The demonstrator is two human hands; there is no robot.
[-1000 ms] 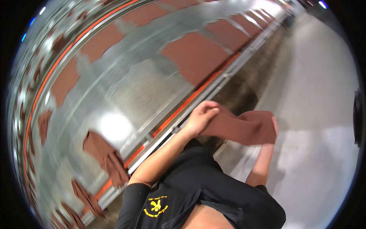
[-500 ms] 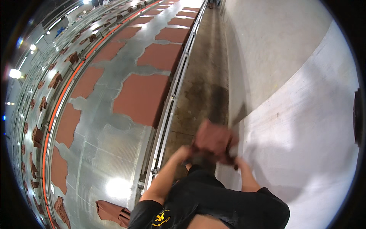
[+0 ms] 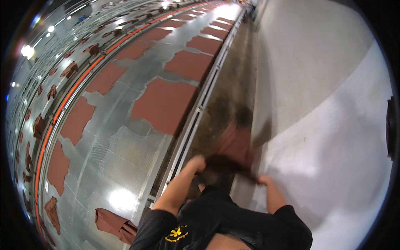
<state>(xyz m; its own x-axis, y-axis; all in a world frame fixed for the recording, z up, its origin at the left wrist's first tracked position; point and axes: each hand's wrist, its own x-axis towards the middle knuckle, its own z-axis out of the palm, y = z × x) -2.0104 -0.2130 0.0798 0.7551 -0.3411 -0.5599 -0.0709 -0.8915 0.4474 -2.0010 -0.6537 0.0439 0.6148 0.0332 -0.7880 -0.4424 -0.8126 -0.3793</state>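
Note:
A reddish-brown leather hide (image 3: 234, 143) hangs between my two hands over the aisle, blurred by motion. My left hand (image 3: 199, 163) is closed on its left edge, close to the rail of the metal table. Beside the pale wall, my right hand (image 3: 263, 179) grips the hide's opposite edge. The upper part of the hide spreads forward, away from my body, and the part between my hands looks dark and folded.
To my left runs a long metal table (image 3: 112, 146) with a side rail (image 3: 199, 109). Flat hides (image 3: 160, 104) lie along it in two rows, and a crumpled hide (image 3: 113, 225) sits at its near end. A curved wall (image 3: 316, 166) bounds the right, beside a stained floor (image 3: 221, 100).
The hide has opened out from a bunched shape and dropped lower and forward between my hands. Both hands stay on its edges. The view has shifted slightly.

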